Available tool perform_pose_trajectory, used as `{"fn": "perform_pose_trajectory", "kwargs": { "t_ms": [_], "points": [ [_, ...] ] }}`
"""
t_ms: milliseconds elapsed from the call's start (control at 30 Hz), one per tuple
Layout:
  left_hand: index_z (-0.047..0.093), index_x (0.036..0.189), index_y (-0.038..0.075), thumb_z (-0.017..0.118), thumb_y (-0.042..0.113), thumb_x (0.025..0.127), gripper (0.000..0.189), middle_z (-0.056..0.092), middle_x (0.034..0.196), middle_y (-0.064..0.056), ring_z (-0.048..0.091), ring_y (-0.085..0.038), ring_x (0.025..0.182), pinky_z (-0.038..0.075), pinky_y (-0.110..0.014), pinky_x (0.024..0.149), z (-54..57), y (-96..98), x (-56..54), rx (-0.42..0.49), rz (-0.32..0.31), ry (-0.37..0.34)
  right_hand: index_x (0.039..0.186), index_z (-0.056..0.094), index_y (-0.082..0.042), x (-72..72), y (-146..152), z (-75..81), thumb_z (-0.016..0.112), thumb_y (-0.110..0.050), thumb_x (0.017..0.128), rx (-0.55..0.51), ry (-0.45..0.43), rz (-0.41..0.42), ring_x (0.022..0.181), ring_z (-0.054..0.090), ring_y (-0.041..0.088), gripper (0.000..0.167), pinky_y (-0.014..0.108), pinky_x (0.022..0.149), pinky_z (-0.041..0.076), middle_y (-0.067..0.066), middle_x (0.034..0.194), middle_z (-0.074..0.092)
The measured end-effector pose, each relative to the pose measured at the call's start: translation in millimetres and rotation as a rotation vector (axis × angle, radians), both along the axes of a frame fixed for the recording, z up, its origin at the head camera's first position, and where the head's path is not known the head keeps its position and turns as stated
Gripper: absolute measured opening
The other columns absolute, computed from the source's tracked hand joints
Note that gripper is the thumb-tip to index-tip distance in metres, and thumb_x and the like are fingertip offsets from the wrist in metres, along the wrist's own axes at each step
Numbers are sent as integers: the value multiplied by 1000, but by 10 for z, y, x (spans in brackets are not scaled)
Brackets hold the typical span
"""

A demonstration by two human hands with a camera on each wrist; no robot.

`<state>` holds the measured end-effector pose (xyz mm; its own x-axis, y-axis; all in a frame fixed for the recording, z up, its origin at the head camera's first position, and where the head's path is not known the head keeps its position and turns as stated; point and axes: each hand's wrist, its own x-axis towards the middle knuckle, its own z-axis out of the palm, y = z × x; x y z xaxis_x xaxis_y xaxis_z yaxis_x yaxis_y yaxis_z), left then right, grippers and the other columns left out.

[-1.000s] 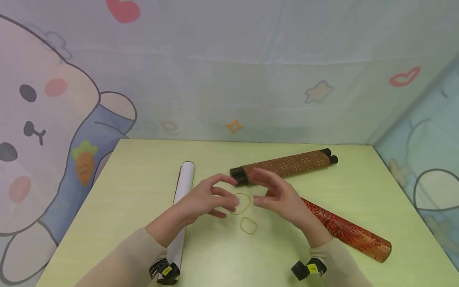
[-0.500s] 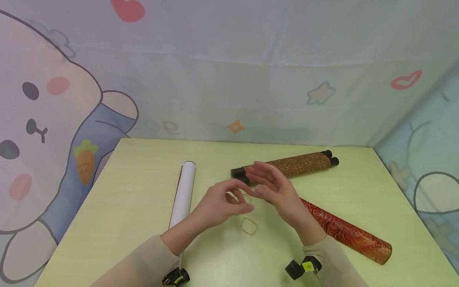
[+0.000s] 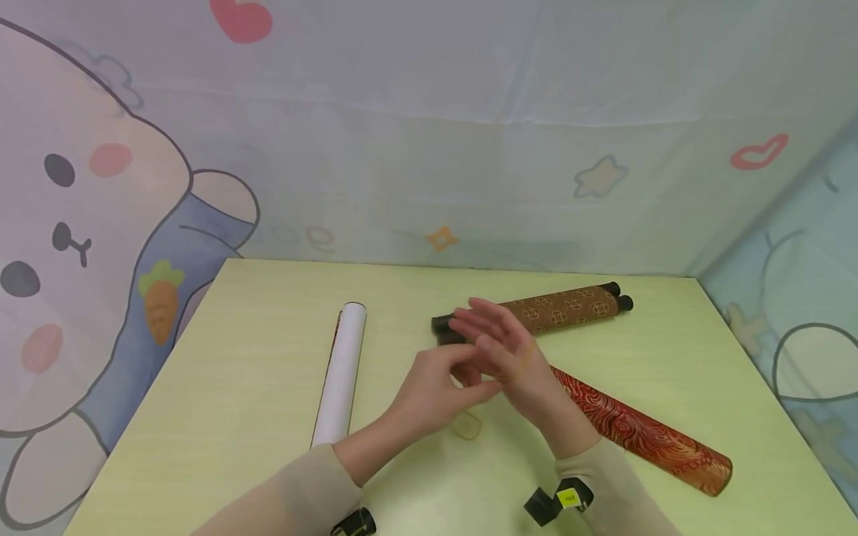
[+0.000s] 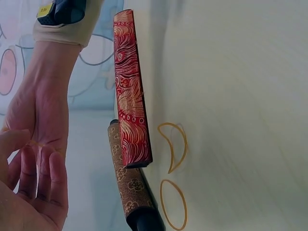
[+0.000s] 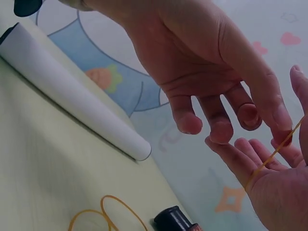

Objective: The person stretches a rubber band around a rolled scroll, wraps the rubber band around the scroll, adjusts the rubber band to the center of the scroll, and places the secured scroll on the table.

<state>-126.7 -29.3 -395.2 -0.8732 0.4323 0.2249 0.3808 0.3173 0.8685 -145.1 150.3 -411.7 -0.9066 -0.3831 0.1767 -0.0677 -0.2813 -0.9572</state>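
Note:
A thin yellow rubber band (image 5: 273, 156) runs across my right hand (image 3: 519, 365), whose fingers are stretched out and slightly bent. My left hand (image 3: 436, 391) meets it over the middle of the table and pinches the band with thumb and index finger, pulling it taut in the right wrist view. In the head view the left fingertips are partly hidden behind the right hand. On the table below lie two more rubber bands, one bent into a crescent (image 4: 186, 144) and one oval band (image 4: 162, 202).
A white roll (image 3: 342, 372) lies left of my hands. To the right rests a red-and-gold patterned roll (image 3: 643, 432). Behind, a brown flowered scroll (image 3: 570, 309) with black rod ends lies near the table's back, before a printed cloth (image 3: 402, 149).
My left hand has moved right, up to the right hand, and its thumb and index finger have drawn together. My right hand has shifted slightly left.

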Motion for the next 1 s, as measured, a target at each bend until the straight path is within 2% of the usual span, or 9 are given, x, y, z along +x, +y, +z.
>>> {"fn": "perform_pose_trajectory", "kwargs": {
  "t_ms": [267, 500, 633, 733, 900, 1000],
  "points": [
    [75, 89, 14, 83, 14, 92, 9, 62, 72, 9, 59, -4, 70, 53, -23, 68, -27, 40, 24, -19, 33, 54, 160, 41, -15, -1, -63, -11, 63, -23, 110, -30, -40, 9, 146, 53, 20, 55, 34, 115, 48, 20, 165, 43],
    [82, 97, 13, 81, 16, 96, 2, 68, 78, 10, 60, -4, 71, 55, -24, 70, 14, -6, 56, 1, 78, 92, 161, 38, -13, 27, -19, 12, 55, -25, 114, 35, -60, -26, 148, 51, 20, 52, 38, 112, 51, 25, 167, 37],
    [80, 94, 14, 82, 13, 96, 3, 68, 78, 8, 60, -5, 69, 54, -24, 67, 30, -48, 59, 52, 109, 92, 162, 39, -10, 37, 36, -14, 49, -27, 116, 123, -37, -50, 148, 51, 21, 50, 40, 110, 52, 15, 164, 47],
    [79, 93, 14, 82, 11, 95, 5, 67, 78, 7, 60, -6, 69, 54, -25, 66, 25, -65, 48, 75, 126, 88, 161, 42, -5, 48, 60, -42, 47, -29, 116, 160, -33, -61, 146, 54, 19, 51, 37, 112, 51, 11, 161, 52],
    [78, 92, 14, 81, 10, 95, 6, 61, 74, 7, 57, -8, 68, 51, -25, 64, -2, -83, 40, 75, 137, 108, 158, 50, -3, 72, 75, -64, 51, -28, 115, 175, -49, -101, 139, 61, 16, 49, 32, 111, 51, 18, 159, 53],
    [79, 92, 16, 80, 11, 95, 6, 60, 73, 8, 56, -8, 68, 50, -25, 64, -9, -95, 43, 66, 142, 115, 155, 54, -3, 77, 78, -78, 55, -25, 114, 178, -46, -139, 135, 64, 16, 47, 32, 110, 52, 16, 155, 58]
  ]
}}
